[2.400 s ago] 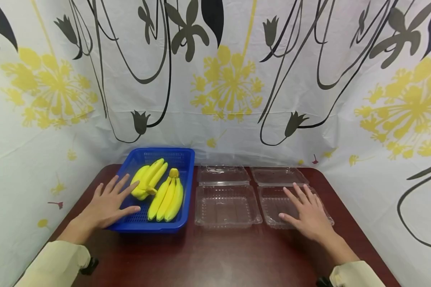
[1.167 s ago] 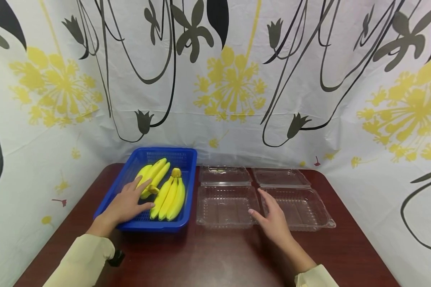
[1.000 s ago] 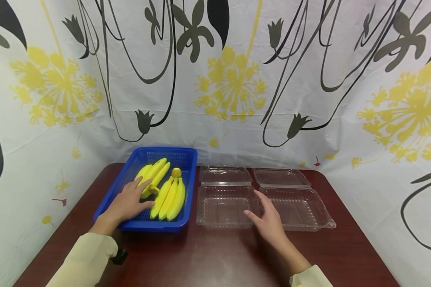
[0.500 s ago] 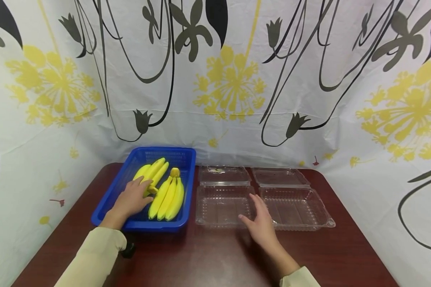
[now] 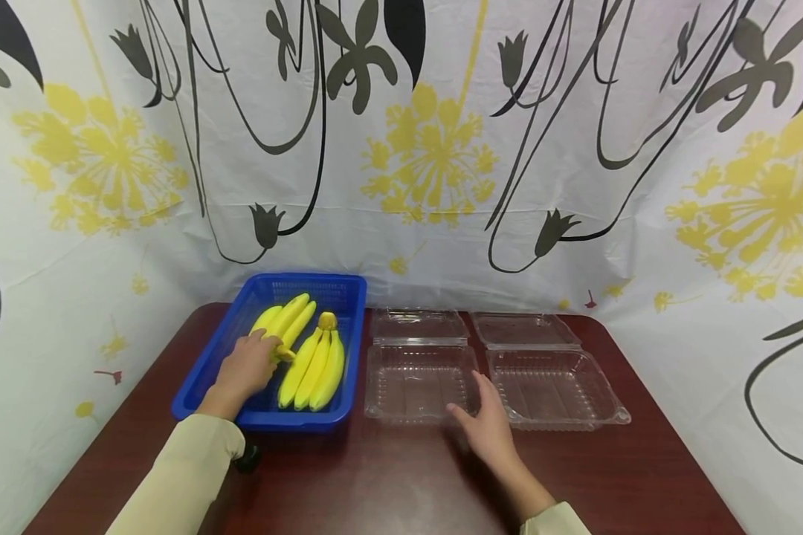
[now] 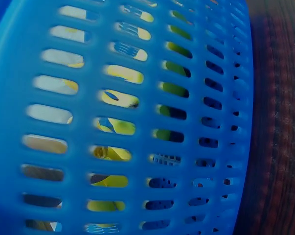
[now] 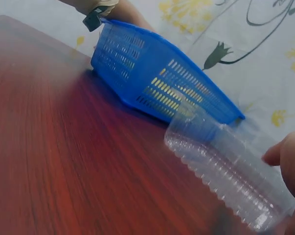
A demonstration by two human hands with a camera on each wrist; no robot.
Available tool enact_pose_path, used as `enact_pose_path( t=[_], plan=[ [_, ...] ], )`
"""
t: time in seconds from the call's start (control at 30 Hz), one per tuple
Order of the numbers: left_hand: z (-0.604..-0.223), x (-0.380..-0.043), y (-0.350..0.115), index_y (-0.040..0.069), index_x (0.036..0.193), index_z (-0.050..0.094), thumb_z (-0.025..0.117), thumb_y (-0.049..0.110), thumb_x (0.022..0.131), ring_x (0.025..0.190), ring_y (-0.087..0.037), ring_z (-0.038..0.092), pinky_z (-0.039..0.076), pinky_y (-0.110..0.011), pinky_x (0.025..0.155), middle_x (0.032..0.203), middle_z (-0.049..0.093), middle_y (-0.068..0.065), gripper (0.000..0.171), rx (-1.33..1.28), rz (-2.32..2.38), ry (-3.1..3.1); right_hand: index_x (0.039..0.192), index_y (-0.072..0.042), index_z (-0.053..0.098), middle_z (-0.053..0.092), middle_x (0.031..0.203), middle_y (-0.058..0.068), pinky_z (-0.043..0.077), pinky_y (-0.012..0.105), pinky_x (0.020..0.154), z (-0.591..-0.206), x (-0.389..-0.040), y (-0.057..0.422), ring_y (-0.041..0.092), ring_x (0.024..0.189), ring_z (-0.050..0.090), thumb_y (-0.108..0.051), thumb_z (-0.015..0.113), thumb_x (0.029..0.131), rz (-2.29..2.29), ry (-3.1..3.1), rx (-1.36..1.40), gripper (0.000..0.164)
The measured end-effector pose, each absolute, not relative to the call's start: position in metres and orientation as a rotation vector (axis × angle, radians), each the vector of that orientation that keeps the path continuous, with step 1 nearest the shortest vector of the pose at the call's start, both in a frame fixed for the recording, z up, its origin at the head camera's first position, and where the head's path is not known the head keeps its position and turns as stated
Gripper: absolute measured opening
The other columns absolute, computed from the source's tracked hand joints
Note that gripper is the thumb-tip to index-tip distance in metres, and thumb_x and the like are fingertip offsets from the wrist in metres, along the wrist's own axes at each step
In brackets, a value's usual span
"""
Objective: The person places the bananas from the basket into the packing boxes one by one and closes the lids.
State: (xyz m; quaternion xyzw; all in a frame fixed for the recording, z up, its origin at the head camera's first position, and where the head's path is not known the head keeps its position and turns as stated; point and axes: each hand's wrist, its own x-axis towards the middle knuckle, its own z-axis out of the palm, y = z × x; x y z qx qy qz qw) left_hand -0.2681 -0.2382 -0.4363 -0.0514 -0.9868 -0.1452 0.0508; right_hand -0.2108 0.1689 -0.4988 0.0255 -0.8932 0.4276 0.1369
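Observation:
Inside a blue plastic basket (image 5: pixel 358 357) at the left lie two bunches of yellow bananas. My left hand (image 5: pixel 244 368) reaches over the front of the basket and grips the left banana bunch (image 5: pixel 286 318) near its stem end, fingers curled down on it. The right banana bunch (image 5: pixel 314 371) lies beside it, stem pointing away. Only the basket's slotted wall (image 6: pixel 147 117) fills the left wrist view, hiding the hand. My right hand (image 5: pixel 491 431), thumb and fingers spread apart, hovers at the right front corner of the left clear clamshell container (image 5: pixel 418 386).
A second clear clamshell container (image 5: pixel 549 394) stands to the right with its lid (image 5: pixel 525 329) folded back. The left container's lid (image 5: pixel 418 325) is folded back too. All stand on a dark red wooden table (image 5: pixel 401 483), with a patterned cloth (image 5: pixel 435 253) hanging behind.
My left hand has come in from the basket's left side and closed on the left banana bunch. My right hand has moved left from the right container to the left container's corner.

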Motion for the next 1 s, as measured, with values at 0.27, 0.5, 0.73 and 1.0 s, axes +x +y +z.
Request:
enact_pose_path(
  t=[0.27,0.5,0.73,1.0],
  plan=[
    [-0.435,-0.271,-0.239,0.008,0.116,0.068,0.07,0.007,0.089,0.123,-0.052,0.039,0.045,-0.065,0.08,0.142,0.04,-0.028,0.027,-0.161,-0.416,-3.014,0.145,0.001,0.039,0.041,0.144,0.028,0.03,0.058,0.106,-0.506,-0.209,0.174,0.045,0.133,0.036,-0.019,0.075,0.086,1.371,-2.522,0.063,0.072],
    [-0.432,-0.272,-0.24,0.01,0.113,0.07,0.07,0.011,0.09,0.12,-0.052,0.042,0.046,-0.065,0.08,0.137,0.046,-0.027,0.023,-0.184,-0.39,-2.973,0.144,0.0,0.041,0.043,0.144,0.026,0.032,0.058,0.105,-0.51,-0.208,0.176,0.043,0.132,0.038,-0.02,0.075,0.086,1.403,-2.478,0.083,0.071],
    [-0.43,-0.268,-0.241,0.008,0.119,0.066,0.065,0.009,0.094,0.11,-0.047,0.049,0.046,-0.062,0.079,0.125,0.053,-0.024,0.026,-0.178,-0.431,-2.926,0.144,-0.002,0.042,0.044,0.144,0.024,0.032,0.058,0.104,-0.51,-0.207,0.175,0.042,0.132,0.038,-0.02,0.076,0.085,1.409,-2.466,0.064,0.07],
    [-0.42,-0.26,-0.244,0.008,0.116,0.066,0.061,0.012,0.096,0.105,-0.044,0.051,0.048,-0.06,0.074,0.12,0.055,-0.021,0.021,-0.159,-0.423,-2.864,0.144,-0.002,0.042,0.044,0.143,0.024,0.032,0.059,0.104,-0.512,-0.207,0.174,0.042,0.132,0.038,-0.02,0.076,0.084,1.403,-2.455,0.063,0.071]
  ],
)
